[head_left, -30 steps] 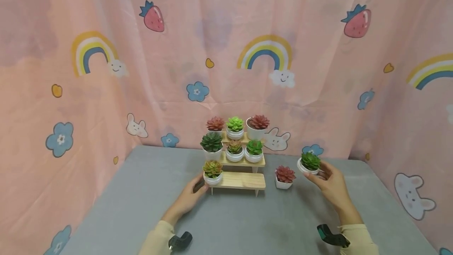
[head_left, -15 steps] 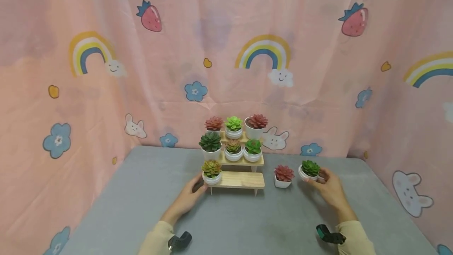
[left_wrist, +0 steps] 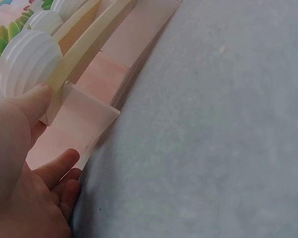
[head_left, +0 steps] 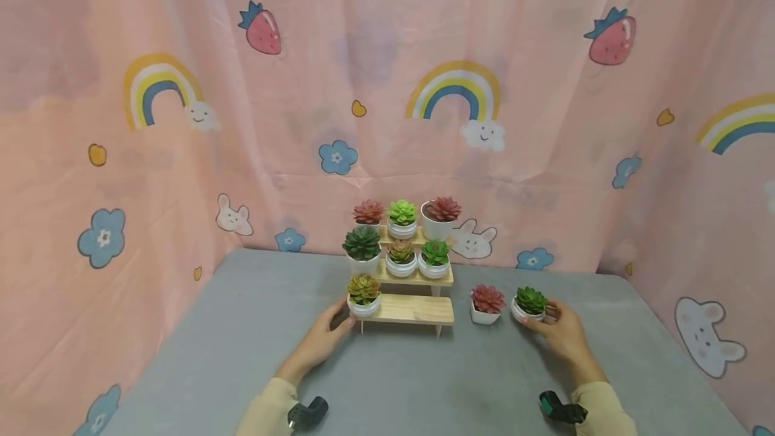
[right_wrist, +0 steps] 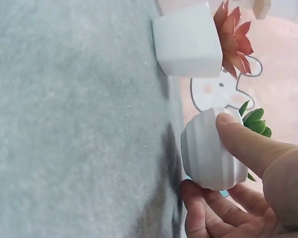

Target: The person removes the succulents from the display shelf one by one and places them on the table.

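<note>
My right hand (head_left: 564, 330) grips a small green succulent in a ribbed white pot (right_wrist: 208, 148), thumb on one side and fingers on the other. The pot is upright, low over the grey table; whether its base touches is unclear. To its left stands a red succulent in a square white pot (head_left: 486, 304). My left hand (head_left: 325, 334) holds the left end of the wooden tiered stand (head_left: 413, 309), thumb (left_wrist: 36, 101) at the board's edge against a ribbed white pot (left_wrist: 30, 62). That pot, with a yellow-green succulent (head_left: 363, 289), sits on the lowest step.
Several potted succulents fill the upper two steps, among them a dark green one (head_left: 362, 244) and a bright green one (head_left: 402, 214). Behind the grey table (head_left: 424, 382) hangs a pink patterned curtain (head_left: 290, 133).
My right hand has lowered the green succulent toward the table, beside the red one. The left hand stays at the stand's end.
</note>
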Available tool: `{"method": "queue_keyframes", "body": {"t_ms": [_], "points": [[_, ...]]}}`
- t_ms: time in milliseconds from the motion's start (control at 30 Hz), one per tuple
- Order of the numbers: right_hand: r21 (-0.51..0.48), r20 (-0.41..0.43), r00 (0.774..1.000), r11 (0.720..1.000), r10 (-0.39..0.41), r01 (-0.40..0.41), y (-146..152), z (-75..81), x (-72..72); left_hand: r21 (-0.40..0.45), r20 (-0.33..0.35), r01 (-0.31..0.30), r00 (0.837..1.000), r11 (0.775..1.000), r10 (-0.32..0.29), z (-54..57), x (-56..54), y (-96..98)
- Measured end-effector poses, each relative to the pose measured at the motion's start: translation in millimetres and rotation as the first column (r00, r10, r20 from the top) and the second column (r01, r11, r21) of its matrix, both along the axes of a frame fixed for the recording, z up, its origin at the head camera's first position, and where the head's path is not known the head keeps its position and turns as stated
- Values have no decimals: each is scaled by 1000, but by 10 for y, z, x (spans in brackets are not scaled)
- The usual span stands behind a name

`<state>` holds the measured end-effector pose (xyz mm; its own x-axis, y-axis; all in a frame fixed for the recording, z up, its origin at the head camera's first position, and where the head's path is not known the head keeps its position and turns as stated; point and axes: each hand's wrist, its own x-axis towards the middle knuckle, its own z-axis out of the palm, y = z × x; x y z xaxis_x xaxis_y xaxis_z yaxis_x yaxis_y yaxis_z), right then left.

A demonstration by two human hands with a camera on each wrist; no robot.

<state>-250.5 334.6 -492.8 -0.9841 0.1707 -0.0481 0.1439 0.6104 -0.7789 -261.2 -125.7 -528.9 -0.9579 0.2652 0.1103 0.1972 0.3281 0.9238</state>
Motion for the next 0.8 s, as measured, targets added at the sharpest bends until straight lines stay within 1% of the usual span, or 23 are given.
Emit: {"method": "queue_keyframes", "body": {"t_ms": [167,200,367,467,600,633,800], "points": [[8,-8,1000,1000,-19,19,-10,-28,14,-7,4,7,1000,1000,-7,3,16,-2],[7,-6,1000,1000,-19,19,-12,-36,19,-4,15,1,1000,1000,-1,3,16,-5],[-8,-1,1000,1000,-16,16,-17,-66,20,1,14,-7,1000,1000,7,15,8,-22],[-7,-3,1000,1000,-23,23,-20,-67,16,-12,-4,2,1000,1000,-2,11,-2,-28],[-2,6,1000,1000,-27,27,-13,-69,21,-19,-1,5,1000,1000,-5,-14,-16,-25],[-1,6,1000,1000,-27,27,-11,-68,21,-15,8,2,1000,1000,-2,-20,-20,-22],[26,-12,999,999,-32,32,-5,-44,14,5,6,-2,1000,1000,2,-31,-42,-1]]}}
